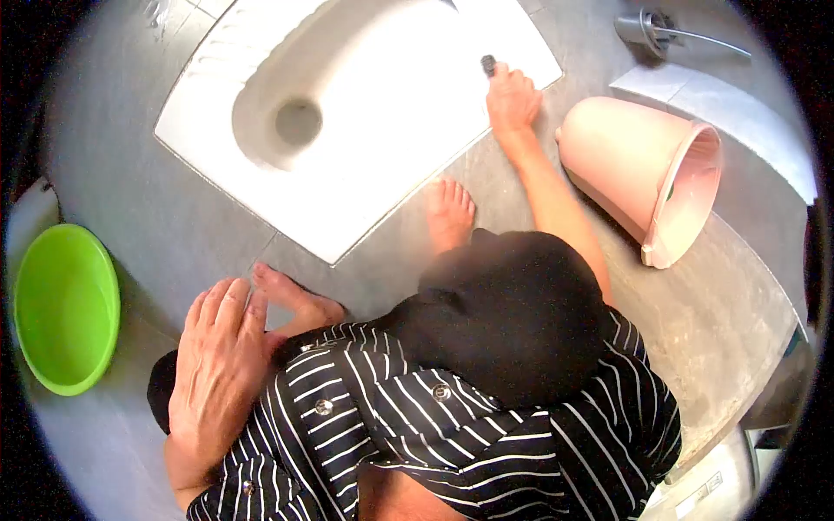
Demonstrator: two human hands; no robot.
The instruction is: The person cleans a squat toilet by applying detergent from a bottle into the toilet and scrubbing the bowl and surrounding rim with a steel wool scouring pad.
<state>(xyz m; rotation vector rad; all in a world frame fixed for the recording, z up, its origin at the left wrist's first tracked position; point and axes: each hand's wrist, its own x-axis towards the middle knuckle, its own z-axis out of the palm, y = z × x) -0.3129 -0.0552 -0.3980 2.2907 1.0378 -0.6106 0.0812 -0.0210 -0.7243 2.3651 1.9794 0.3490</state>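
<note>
At a squat toilet point(382, 165), right grip point(513, 101) pinches a dark object point(488, 65) jutting ahead, left grip point(215, 369) lies flat

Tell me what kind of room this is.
It looks like a toilet room or bathroom: a white squat toilet is set into the grey floor, with a pink bucket and a green basin nearby.

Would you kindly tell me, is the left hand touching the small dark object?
No, the small dark object is at the right hand, well apart from the left hand.
</note>
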